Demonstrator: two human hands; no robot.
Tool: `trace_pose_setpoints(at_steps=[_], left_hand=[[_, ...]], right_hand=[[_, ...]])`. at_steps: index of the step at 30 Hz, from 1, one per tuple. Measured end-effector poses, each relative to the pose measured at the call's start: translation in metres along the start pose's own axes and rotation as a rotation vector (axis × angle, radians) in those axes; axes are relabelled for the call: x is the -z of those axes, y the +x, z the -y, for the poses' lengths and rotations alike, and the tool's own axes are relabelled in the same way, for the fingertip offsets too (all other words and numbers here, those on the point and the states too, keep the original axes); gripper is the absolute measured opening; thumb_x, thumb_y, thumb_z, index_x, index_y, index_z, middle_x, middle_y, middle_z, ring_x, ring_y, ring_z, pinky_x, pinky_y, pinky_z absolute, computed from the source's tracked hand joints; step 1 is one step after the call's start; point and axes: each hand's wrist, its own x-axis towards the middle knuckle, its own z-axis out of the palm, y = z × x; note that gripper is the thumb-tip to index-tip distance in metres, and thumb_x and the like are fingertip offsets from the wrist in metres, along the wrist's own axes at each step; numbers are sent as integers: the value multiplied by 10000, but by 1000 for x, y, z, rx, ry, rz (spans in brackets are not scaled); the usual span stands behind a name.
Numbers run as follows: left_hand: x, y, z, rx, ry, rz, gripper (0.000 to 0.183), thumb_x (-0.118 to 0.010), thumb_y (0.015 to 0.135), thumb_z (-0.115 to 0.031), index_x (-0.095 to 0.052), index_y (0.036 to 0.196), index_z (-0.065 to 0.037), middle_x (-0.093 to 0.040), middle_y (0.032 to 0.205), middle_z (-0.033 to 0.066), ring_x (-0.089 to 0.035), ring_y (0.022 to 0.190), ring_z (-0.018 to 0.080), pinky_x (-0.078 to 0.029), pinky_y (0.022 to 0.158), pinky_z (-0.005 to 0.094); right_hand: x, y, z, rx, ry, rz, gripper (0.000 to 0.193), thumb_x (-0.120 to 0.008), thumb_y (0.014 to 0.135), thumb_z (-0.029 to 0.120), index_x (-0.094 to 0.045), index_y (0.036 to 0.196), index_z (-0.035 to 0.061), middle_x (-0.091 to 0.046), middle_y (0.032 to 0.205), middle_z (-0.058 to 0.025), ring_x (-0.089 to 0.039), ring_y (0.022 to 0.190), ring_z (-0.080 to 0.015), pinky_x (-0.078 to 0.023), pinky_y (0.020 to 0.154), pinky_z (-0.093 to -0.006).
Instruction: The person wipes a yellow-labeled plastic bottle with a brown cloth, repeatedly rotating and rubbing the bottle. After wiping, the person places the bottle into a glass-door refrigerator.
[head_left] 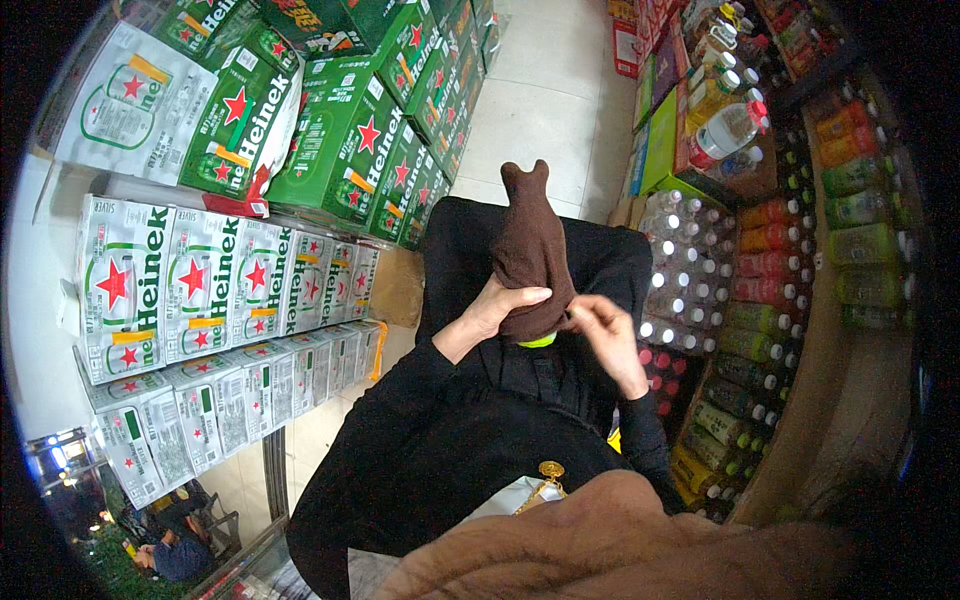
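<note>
The left hand (500,305) is clasping one two-tipped brown knit piece (535,240) above the lap (455,262); the right hand's (610,335) grip is apparently pinching its edge, near one yellow-green item (538,341).

To your left: silver-white cartons (125,285) in two tiers; green cartons (350,135) stacked beyond. Ahead of you, pale floor tiles (545,105). To your right: clear white-capped bottles (680,265), red, green and yellow bottles (762,264) alongside, one large red-capped bottle (722,137) farther off. Lower left, a person (182,558) in dark blue.

Bold lettering (151,270) on silver cartons (117,240) and green cartons (325,140)
</note>
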Motion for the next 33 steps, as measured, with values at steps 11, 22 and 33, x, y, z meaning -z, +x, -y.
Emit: trace_pose_setpoints(at_steps=[11,22,33], left_hand=[[-17,-18,20,56,213,91,948,-816,658,-182,-286,1434,-59,-427,1376,94,-428,1270,234,-377,1053,382],[-24,-29,7,206,292,-51,658,-761,759,-160,-440,1324,-54,-531,1267,98,-527,1168,195,-431,1012,380],[-33,-2,21,55,217,426,628,-699,813,-300,-469,1310,6,-533,1282,93,-493,1183,189,-378,1041,349]], right_hand=[[-33,51,58,756,-952,-132,336,-688,790,241,-640,1056,41,-517,1317,-162,-306,1367,-398,-203,1108,-565],[-51,-13,37,555,-462,109,142,-663,849,120,-666,955,26,-671,1010,-123,-618,1069,-285,-468,939,-402],[7,18,55,224,472,209,615,-700,780,373,-500,1218,-9,-630,1089,-159,-613,1032,-276,-466,945,-399]])
